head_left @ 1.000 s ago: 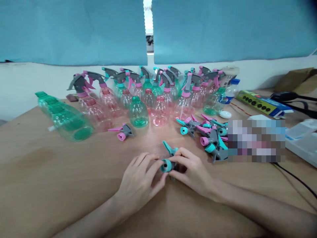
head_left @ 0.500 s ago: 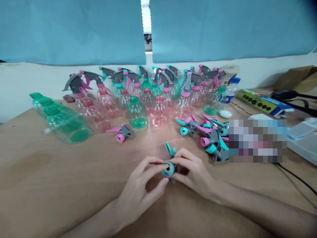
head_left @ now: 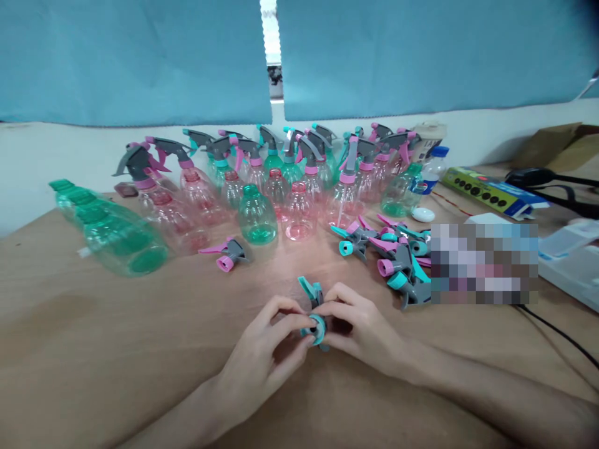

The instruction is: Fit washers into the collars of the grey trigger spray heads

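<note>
Left hand: thumb and fingertips of the left hand [head_left: 262,349] pinch the round turquoise collar [head_left: 321,329] of a grey-and-turquoise plastic spray head [head_left: 317,298].
Right hand: fingers and thumb of the right hand [head_left: 367,330] are closed on the same spray head, from its other side.
Held spray head: between the hands, nearer the front edge of the surface than the bottles; its collar opening faces the wearer, its turquoise lever [head_left: 307,289] points up and left.
Wood-look tabletop [head_left: 107,349]: carries everything here.
Single head: a pink-and-grey plastic spray head [head_left: 231,253] lies beyond the left hand.
Heap: pink, turquoise and grey plastic spray heads [head_left: 400,255] lie together beyond the right hand, toward the right edge; a blurred patch hides what adjoins them.
Open bottles: a see-through green plastic bottle [head_left: 258,218] stands just beside a see-through pink one [head_left: 299,215]; more green bottles [head_left: 124,240] line up near the back left corner.
Topped bottles: pink and green, crowded along the back edge.
</note>
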A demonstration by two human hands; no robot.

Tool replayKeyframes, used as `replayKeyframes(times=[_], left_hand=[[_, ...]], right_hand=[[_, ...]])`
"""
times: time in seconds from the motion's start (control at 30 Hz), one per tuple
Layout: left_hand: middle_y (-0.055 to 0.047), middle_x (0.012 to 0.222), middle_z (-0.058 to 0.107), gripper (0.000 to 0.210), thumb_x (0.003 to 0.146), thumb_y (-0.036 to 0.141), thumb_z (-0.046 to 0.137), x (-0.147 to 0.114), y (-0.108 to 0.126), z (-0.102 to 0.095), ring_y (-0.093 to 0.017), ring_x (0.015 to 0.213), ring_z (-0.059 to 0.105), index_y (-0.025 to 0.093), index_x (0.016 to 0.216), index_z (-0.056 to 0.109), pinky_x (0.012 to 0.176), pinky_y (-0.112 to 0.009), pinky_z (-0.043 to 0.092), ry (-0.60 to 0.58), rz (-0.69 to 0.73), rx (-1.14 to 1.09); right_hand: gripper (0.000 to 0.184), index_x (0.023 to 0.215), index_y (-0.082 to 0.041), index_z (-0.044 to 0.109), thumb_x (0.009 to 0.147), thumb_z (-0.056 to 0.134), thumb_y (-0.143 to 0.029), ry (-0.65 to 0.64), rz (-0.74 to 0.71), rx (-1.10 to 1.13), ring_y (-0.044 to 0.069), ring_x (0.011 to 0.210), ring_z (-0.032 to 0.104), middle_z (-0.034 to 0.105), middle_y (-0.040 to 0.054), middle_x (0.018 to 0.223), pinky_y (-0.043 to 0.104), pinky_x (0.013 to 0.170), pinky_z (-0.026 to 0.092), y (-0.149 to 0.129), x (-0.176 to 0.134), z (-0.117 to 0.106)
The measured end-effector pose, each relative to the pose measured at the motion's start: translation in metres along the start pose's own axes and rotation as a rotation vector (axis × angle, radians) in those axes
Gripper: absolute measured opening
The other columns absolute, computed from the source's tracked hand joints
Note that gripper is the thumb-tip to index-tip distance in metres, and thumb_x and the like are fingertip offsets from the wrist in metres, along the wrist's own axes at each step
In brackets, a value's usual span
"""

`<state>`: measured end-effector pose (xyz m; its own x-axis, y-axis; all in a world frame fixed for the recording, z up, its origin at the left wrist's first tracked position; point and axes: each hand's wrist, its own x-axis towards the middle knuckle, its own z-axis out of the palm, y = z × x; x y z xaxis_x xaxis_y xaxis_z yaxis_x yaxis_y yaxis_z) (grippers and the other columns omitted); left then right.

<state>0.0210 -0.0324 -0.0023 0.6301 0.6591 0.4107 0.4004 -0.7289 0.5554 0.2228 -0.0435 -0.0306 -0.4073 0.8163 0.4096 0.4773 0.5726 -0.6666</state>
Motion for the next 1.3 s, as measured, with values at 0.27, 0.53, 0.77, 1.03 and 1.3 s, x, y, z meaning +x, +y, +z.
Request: replayKeyframes(times=[0.27, 0.53, 0.77, 1.03, 1.3], left_hand=[[-0.003, 0.094, 0.058, 0.017, 0.084, 0.010, 0.056, -0.003, -0.002, 0.002, -0.012, 0.080, 0.062, 0.021, 0.095, 0.064, 0.069, -0.022, 0.054, 0.061, 0.004, -0.030], [-0.003, 0.094, 0.056, 0.020, 0.087, 0.010, 0.049, 0.002, -0.001, -0.001, -0.011, 0.076, 0.060, 0.022, 0.096, 0.061, 0.065, -0.021, 0.052, -0.026, 0.001, -0.056], [-0.002, 0.094, 0.053, 0.018, 0.089, 0.012, 0.047, 0.000, -0.009, -0.004, -0.011, 0.078, 0.059, 0.022, 0.098, 0.059, 0.065, -0.020, 0.051, -0.050, 0.020, 0.024], [-0.001, 0.094, 0.052, 0.015, 0.091, 0.015, 0.047, 0.003, -0.007, -0.008, -0.013, 0.082, 0.057, 0.024, 0.096, 0.057, 0.070, -0.023, 0.051, -0.114, -0.001, 0.113], [-0.001, 0.089, 0.055, 0.017, 0.093, 0.016, 0.043, 0.006, 0.001, -0.012, -0.015, 0.082, 0.052, 0.022, 0.091, 0.058, 0.067, -0.024, 0.045, -0.141, 0.094, 0.209]], right_hand=[[0.015, 0.098, -0.019, 0.066, 0.085, 0.062, -0.024, 0.011, 0.000, 0.003, 0.012, 0.070, 0.056, 0.055, 0.0025, 0.085, 0.025, 0.062, 0.050, 0.002, 0.000, 0.001], [0.015, 0.096, -0.018, 0.066, 0.083, 0.064, -0.025, 0.009, -0.029, -0.010, 0.014, 0.075, 0.055, 0.055, 0.0031, 0.084, 0.027, 0.064, 0.051, 0.000, 0.001, -0.001], [0.016, 0.098, -0.019, 0.066, 0.083, 0.064, -0.026, -0.014, -0.016, -0.019, 0.011, 0.066, 0.051, 0.051, 0.0017, 0.084, 0.025, 0.059, 0.048, 0.002, 0.000, 0.000], [0.021, 0.096, -0.025, 0.069, 0.076, 0.072, -0.033, 0.062, -0.026, -0.176, 0.026, 0.106, 0.049, 0.053, 0.0089, 0.106, 0.044, 0.084, 0.048, 0.000, 0.000, 0.002], [0.025, 0.105, -0.021, 0.062, 0.081, 0.067, -0.023, -0.027, -0.073, -0.072, 0.026, 0.130, 0.041, 0.042, 0.0132, 0.139, 0.046, 0.102, 0.043, 0.003, 0.000, 0.003]])
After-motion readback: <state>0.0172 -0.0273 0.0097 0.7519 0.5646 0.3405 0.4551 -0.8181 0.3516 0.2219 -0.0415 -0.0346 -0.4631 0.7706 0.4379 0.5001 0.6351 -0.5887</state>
